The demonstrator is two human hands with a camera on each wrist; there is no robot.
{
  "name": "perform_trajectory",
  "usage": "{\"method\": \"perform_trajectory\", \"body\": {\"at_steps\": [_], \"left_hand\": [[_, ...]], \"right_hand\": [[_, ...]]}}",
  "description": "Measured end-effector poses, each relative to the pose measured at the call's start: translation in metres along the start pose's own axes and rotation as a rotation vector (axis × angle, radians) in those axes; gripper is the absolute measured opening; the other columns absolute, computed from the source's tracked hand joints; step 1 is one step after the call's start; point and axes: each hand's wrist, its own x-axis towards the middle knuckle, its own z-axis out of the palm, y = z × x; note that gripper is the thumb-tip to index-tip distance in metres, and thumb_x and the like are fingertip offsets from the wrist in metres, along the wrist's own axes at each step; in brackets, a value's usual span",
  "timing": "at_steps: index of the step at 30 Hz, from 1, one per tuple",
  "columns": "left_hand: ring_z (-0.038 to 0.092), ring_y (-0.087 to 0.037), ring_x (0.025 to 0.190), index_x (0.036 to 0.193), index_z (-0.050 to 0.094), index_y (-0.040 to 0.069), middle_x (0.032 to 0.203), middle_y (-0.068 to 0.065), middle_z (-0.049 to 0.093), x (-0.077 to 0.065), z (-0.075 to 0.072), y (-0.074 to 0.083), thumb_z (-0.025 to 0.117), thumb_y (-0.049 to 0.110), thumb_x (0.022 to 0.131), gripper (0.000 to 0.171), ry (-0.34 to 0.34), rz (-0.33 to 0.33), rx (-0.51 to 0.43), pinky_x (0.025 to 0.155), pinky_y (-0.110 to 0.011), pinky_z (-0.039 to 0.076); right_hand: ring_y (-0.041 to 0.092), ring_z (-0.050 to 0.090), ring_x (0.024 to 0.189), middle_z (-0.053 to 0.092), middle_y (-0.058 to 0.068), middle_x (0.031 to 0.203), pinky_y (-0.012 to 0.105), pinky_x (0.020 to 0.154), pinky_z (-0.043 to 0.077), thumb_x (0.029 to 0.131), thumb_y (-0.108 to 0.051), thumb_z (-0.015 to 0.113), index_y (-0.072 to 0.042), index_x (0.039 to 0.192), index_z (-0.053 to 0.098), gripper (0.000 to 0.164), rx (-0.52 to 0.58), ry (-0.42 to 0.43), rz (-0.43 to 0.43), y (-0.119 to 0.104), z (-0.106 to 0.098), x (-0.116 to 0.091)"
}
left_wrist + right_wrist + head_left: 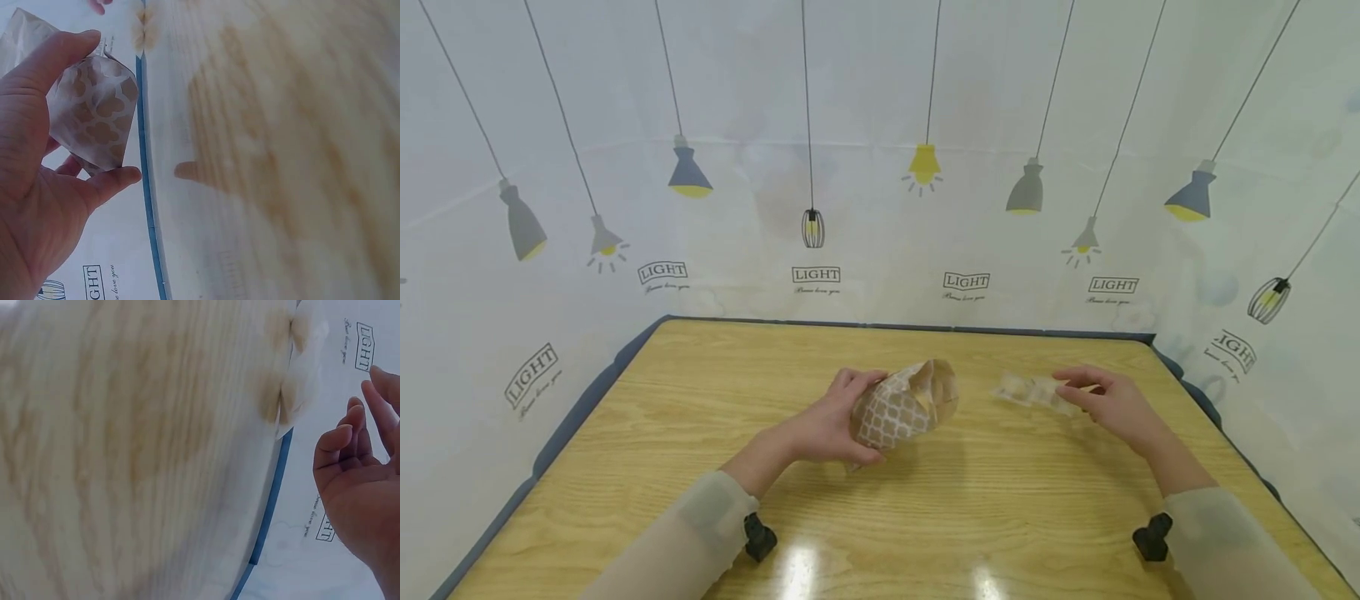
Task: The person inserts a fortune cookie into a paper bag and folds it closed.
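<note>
A tan paper bag (891, 410) with a white lattice print is tilted above the table, its open mouth (934, 387) facing right. My left hand (835, 421) grips it from the left, thumb on one side and fingers on the other. The left wrist view also shows the bag (94, 106) between thumb and fingers. To the right lies a strip of clear packets (1033, 392) with pale brown contents too blurred to make out. Beside its right end is my right hand (1108, 404), fingers loosely bent. In the right wrist view the packets (284, 387) appear apart from the fingers.
The wooden table (737, 367) has a dark blue edging (820, 322) at the back. A white wall covering (865, 192) printed with hanging lamps surrounds it on the back and sides. Black wrist mounts (760, 537) sit on both cuffs.
</note>
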Motion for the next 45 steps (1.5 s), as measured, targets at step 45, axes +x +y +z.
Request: {"method": "perform_trajectory", "body": {"at_steps": [45], "left_hand": [[0.042,-0.033,0.144,0.172,0.029,0.025,0.156,-0.014,0.034,0.0,0.0,0.0,0.098,0.027,0.081,0.115,0.001,-0.014,0.014,0.123,-0.06,0.044]], "right_hand": [[0.02,0.051,0.081,0.053,0.003,0.089,0.032,0.071,0.046,0.105,-0.025,0.076,-0.008,0.147,0.056,0.049,-0.032,-0.248,0.101,0.02,-0.004,0.009]]}}
